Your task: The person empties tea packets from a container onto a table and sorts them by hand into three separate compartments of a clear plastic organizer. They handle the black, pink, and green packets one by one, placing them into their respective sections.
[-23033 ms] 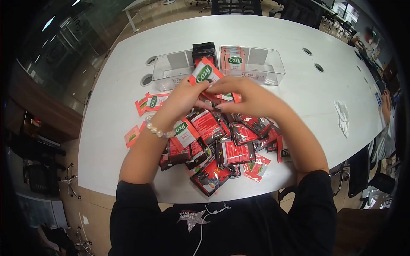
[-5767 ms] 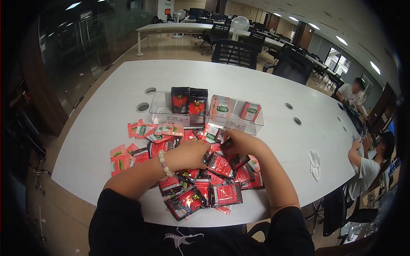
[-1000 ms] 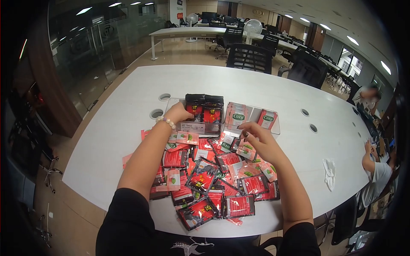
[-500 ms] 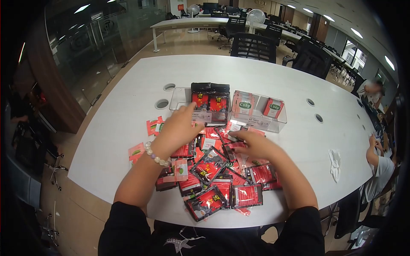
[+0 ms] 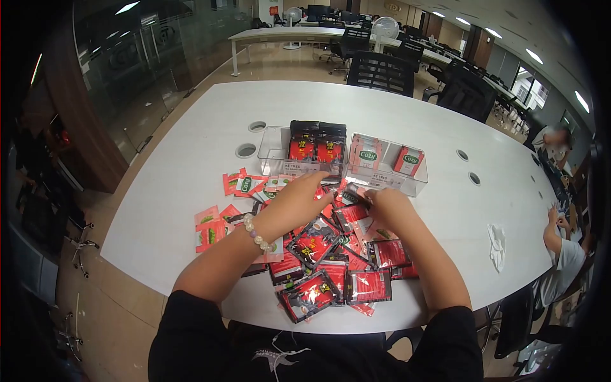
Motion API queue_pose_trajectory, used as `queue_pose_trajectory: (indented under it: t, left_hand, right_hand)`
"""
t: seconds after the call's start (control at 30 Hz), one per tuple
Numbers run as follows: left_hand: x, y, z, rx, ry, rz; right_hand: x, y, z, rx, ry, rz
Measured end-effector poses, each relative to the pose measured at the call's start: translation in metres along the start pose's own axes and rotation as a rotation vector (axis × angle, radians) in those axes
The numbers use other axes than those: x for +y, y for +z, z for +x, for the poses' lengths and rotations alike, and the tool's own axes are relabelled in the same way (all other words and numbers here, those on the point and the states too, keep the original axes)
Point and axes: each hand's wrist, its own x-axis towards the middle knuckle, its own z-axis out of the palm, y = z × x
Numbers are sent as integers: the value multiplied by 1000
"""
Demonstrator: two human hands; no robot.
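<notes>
A pile of red and black packets (image 5: 312,240) and pink-red Cozy packets (image 5: 247,184) lies on the white table. Behind it, a clear box (image 5: 270,151) holds upright black-and-red packets (image 5: 316,149), and a second clear box (image 5: 417,184) holds Cozy packets (image 5: 366,155). My left hand (image 5: 299,202), a beaded bracelet on its wrist, reaches over the pile in front of the left box, thumb and fingers apart. At the pile's back right, my right hand (image 5: 389,207) pinches a dark-edged packet (image 5: 358,193).
Crumpled white tissue (image 5: 497,248) lies on the table's right side. Round cable holes (image 5: 245,150) are set in the tabletop. Another person (image 5: 560,254) sits at the right edge. Black chairs (image 5: 380,72) stand beyond the table.
My left hand has moved from the left box's front down and right, over the pile. My right hand has closed on a packet. The view has shifted slightly.
</notes>
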Motion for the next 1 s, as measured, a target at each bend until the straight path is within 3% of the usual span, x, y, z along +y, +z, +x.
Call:
queue_pose_trajectory:
  t: [0.1,0.2,0.27,0.33,0.4,0.43,0.53,0.67,0.77,0.87,0.97,1.0]
  left_hand:
    - [-10,9,9,-87,-96,-380]
    - [4,7,9,-267,-415,-995]
    - [3,8,9,-384,-369,-1310]
    - [-4,8,15,-548,-265,-1543]
    - [-11,15,16,-453,-212,-1509]
    - [-12,17,17,-394,-177,-1468]
    - [-7,9,19,-248,-174,-1379]
    - [-8,5,22,-121,-151,-1244]
    - [-3,10,26,-53,-127,-1205]
    - [-11,15,29,-151,-105,-1112]
    - [-3,19,24,-132,-140,-1087]
    - [-2,19,23,-124,-149,-1076]
  right_hand:
    - [-4,-22,-2,177,-17,92]
    - [-20,-36,-12,392,-126,253]
    - [-31,-36,-18,568,-273,359]
    - [-41,-43,-25,489,-376,288]
    - [-45,-47,-25,455,-548,276]
    - [-39,-50,-25,262,-512,239]
    - [-13,-65,-32,357,-498,502]
    - [55,-44,-68,125,42,398]
    - [93,0,-101,29,307,441]
    - [99,23,-112,110,349,330]
    - [86,3,-105,-71,579,582]
    - [91,11,-105,35,537,696]
